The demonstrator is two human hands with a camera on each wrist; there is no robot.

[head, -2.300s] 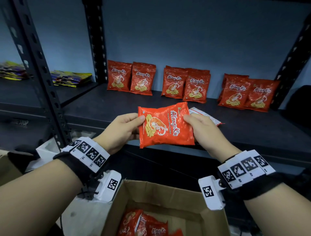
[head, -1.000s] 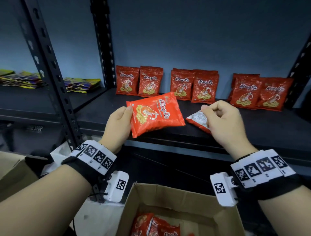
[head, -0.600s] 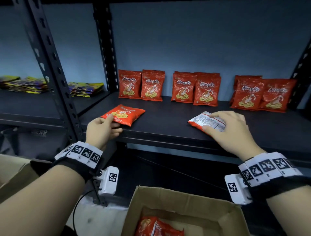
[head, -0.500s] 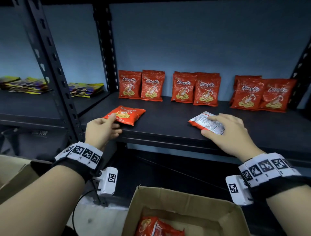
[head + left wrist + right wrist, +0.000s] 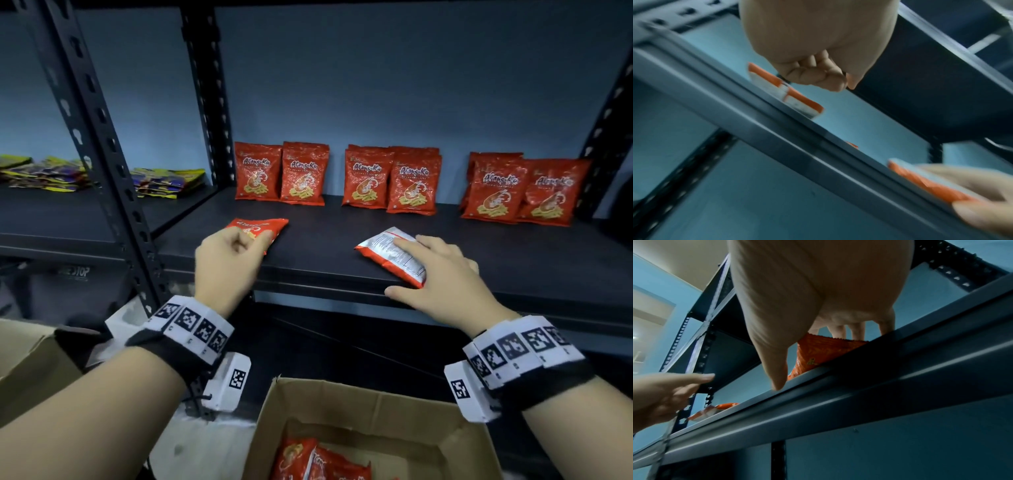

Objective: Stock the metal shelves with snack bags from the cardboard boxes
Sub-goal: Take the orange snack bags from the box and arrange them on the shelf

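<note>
Fingers of your left hand (image 5: 228,260) have curled loosely in over the palm and hold nothing; half a second ago that hand lay just short of the flat orange-red foil snack bag with the shrimp print (image 5: 257,229), and now its knuckles cover the bag's near corner. From the head view you cannot tell whether they touch it. The bag itself has not shifted: it lies face up on the dark metal shelf board (image 5: 318,240), just beyond your left fingertips and close to the front lip.

Your right hand (image 5: 442,274) has stayed on the second snack bag, the one turned silver-and-white back upward (image 5: 390,253). Its fingers are spread and nearly straight, lying flat over the near half, with the thumb stretched along the shelf's front edge. That bag now sits at an angle, and its near corner reaches the lip right under your palm.

Beyond both sets of fingertips runs a bare strip of shelf, then the row of upright orange-red shrimp snack bags (image 5: 390,180) against the blue back wall. Bare board also lies between your two hands. To the left of your left hand stands the black perforated steel upright (image 5: 102,164). Below your wrists the open brown cardboard box (image 5: 342,401) holds more of the same bags.
</note>
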